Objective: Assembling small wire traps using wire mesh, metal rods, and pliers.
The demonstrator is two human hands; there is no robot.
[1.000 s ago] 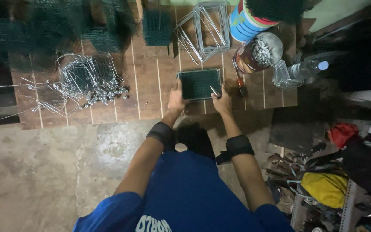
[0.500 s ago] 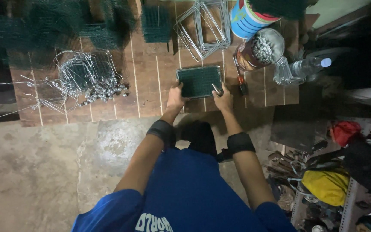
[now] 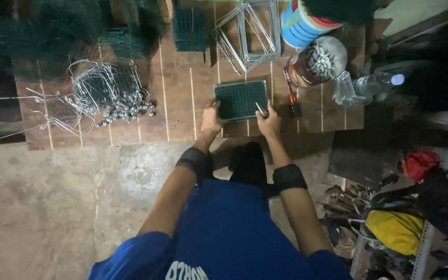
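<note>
While both hands work at the upper middle of the frame, one small mesh panel (image 3: 241, 98) lies flat on the wooden board (image 3: 177, 114) between them: a dark green rectangle of fine wire grid with a pale metal rim. The left hand (image 3: 211, 118) grips the panel's lower left corner, thumb on top. The right hand (image 3: 269, 122) sits at the lower right corner, fingers closed round one thin metal tool (image 3: 261, 109) whose tip points up onto the mesh.

Count the rest: one tangled heap of wire hooks (image 3: 107, 96) at left, one stack of bare wire frames (image 3: 250, 31) at top centre, one striped bucket (image 3: 302, 23), one round tin (image 3: 317, 59) full of small metal bits, one clear plastic bottle (image 3: 374, 83) lying at right. Two dark wristbands, one on each forearm. Loose green mesh pieces (image 3: 190, 26) along the top edge; too dark to count.
</note>
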